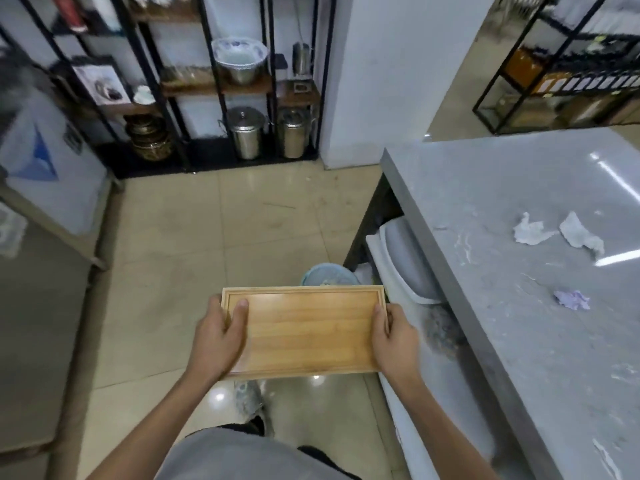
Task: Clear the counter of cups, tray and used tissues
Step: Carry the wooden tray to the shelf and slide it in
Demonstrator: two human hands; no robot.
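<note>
Off the counter (485,209), over the floor, the bare wooden tray (304,332) is gripped at both short ends by left hand (216,336) and right hand (394,336), no cups seen, three crumpled tissues (530,232) left on top.

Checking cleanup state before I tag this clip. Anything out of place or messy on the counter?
Yes. Three crumpled tissues lie loose on the grey counter: two white ones near the far side and a pale purple one closer in. The wooden tray is off the counter, gripped level in both hands.
</note>
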